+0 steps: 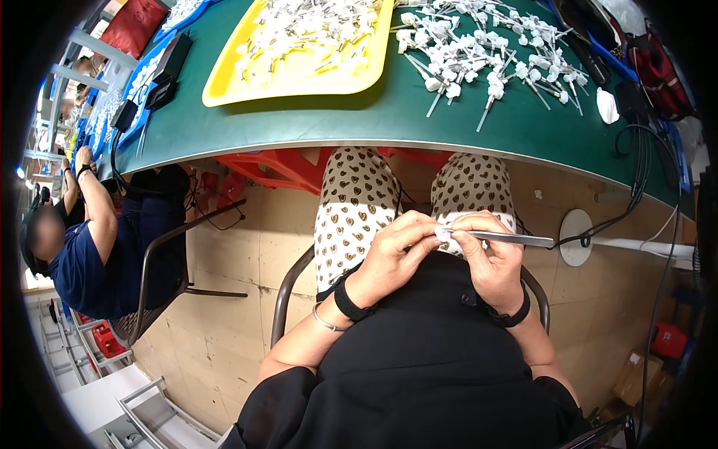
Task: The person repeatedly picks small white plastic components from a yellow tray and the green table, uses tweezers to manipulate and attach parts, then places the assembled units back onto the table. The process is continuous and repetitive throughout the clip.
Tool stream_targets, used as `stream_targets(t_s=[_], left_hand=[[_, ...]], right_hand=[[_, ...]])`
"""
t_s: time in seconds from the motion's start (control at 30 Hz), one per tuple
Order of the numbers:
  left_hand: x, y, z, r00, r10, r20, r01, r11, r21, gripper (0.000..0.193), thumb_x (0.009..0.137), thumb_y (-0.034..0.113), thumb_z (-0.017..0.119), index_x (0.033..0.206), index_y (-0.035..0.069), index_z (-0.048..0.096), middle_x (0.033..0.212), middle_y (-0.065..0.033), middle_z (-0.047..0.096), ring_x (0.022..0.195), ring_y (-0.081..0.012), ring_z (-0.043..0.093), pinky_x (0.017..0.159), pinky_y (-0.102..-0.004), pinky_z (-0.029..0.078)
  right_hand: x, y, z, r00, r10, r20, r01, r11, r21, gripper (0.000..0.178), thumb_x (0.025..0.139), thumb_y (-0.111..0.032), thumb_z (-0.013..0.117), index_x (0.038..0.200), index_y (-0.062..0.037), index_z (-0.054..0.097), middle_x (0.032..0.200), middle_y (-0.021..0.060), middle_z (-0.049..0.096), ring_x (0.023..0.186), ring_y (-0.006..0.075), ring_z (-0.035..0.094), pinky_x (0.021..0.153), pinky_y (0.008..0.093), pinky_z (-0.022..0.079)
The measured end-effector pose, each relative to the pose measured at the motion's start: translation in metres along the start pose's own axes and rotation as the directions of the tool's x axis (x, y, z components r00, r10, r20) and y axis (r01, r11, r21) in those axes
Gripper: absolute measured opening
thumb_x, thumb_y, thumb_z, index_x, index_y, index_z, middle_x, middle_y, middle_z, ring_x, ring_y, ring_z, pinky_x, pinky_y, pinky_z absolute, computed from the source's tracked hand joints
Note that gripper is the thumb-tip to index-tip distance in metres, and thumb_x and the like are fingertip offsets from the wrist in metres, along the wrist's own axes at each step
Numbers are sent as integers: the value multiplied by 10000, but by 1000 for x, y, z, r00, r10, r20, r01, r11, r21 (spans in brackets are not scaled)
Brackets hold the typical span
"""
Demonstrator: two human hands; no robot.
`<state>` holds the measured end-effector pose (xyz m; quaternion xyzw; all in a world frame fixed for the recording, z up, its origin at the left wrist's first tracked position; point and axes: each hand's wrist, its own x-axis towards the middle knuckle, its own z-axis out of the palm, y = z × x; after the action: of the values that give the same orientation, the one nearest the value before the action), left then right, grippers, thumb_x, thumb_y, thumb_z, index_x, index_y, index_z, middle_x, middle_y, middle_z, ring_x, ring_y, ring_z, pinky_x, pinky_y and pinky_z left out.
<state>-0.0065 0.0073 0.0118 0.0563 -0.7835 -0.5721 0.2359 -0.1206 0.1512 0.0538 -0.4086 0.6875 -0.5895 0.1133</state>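
Above my lap, my left hand [395,253] pinches a small white plastic part [443,235] between thumb and fingertips. My right hand [493,258] is closed around slim metal tweezers [520,239], whose wide end sticks out to the right. Their tips meet the white part where both hands come together; the fingers partly hide that spot. Beyond my knees, on the green table [329,123], stands a yellow tray [224,88] heaped with white parts on thin stems. To its right lies a loose pile of similar white stemmed pieces [490,56].
A crumpled white scrap [607,106] and black cables [642,161] lie at the table's right end. Blue trays [142,78] and a black box [172,58] stand at the left. Another person in dark blue [101,251] sits to my left. A red stool [280,166] is under the table.
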Motion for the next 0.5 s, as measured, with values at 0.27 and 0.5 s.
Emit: stream_targets(t_s=[0.27,0.5], left_hand=[[0,1,0,1000,2,-2,-2,1000,-10,208,881,-51,701,1084,-4,703,971,-104,662,851,-224,663,728,-312,536],[0,0,0,1000,-9,8,9,1000,5,205,878,-41,713,1080,-3,713,968,-106,677,844,-224,664,726,-312,536]], right_hand=[[2,-2,0,1000,-19,17,19,1000,-20,81,904,-15,719,977,14,703,889,106,712,776,220,662,696,325,531],[1,1,0,999,-32,16,33,999,-14,65,909,-23,715,964,8,704,881,100,711,773,230,659,693,333,527]])
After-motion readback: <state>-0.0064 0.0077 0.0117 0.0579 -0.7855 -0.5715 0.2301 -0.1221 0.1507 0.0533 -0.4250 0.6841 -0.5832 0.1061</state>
